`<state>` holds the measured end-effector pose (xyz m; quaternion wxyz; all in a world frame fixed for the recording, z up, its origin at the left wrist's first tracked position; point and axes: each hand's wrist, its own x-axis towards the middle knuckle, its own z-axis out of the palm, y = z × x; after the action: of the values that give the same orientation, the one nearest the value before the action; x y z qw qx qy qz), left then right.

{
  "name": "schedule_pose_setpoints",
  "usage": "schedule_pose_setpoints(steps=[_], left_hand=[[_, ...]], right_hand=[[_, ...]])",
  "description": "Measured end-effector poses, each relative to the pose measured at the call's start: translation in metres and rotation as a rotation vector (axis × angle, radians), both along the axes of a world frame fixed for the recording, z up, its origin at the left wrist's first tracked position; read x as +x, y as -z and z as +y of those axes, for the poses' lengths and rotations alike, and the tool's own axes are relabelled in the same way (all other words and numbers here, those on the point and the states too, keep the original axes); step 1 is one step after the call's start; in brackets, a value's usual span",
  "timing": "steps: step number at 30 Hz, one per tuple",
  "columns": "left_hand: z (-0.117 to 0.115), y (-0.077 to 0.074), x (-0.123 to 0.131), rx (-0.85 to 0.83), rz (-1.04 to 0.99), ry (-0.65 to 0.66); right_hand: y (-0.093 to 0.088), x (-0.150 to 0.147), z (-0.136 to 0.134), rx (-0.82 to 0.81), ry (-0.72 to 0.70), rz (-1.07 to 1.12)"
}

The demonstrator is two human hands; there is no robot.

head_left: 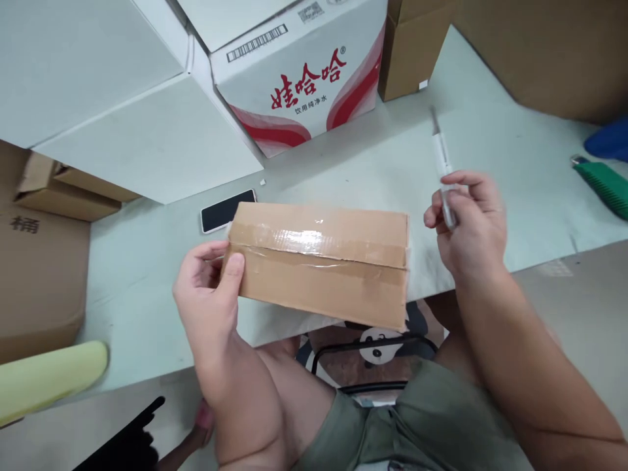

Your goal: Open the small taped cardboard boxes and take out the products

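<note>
A brown cardboard box (318, 281) is tilted up in front of me, with shiny clear tape along the seam of its upper face. My left hand (209, 281) grips its left end, thumb on the face and the other fingers partly hidden behind. To the right of the box, apart from it, my right hand (468, 219) holds a white utility knife (443, 154) between thumb and fingers. Its blade end points up and away from me, somewhat blurred.
Behind the box lies a dark-screened phone (228, 210) on the pale table (338, 173). White cartons (304, 78) and brown boxes (409, 55) stand along the back. A green-handled tool (601, 186) is at the right, a yellow rounded object (53, 376) at the left.
</note>
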<state>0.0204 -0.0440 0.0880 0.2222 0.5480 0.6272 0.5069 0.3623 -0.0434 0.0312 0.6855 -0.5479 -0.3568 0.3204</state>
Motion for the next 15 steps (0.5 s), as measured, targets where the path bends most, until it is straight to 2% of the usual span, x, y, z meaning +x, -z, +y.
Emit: schedule_pose_setpoints(steps=[3, 5, 7, 10, 13, 15], left_hand=[[-0.017, -0.020, -0.003, -0.164, 0.083, 0.131], [-0.024, -0.022, -0.009, -0.234, 0.129, 0.234], [-0.023, -0.013, -0.015, -0.213, 0.104, 0.327], [-0.012, 0.013, -0.019, -0.084, -0.089, 0.431], [0.000, 0.036, -0.014, -0.113, -0.348, 0.539], [0.004, 0.044, -0.008, -0.169, -0.460, 0.595]], right_hand=[[-0.023, 0.000, -0.014, 0.168, -0.064, 0.176], [-0.041, 0.002, -0.025, 0.247, -0.143, 0.175], [-0.058, 0.002, -0.037, 0.298, -0.202, 0.122], [-0.076, -0.004, -0.053, 0.330, -0.201, 0.074], [-0.083, -0.016, -0.063, 0.351, -0.196, 0.116], [-0.082, -0.025, -0.069, 0.387, -0.194, 0.105]])
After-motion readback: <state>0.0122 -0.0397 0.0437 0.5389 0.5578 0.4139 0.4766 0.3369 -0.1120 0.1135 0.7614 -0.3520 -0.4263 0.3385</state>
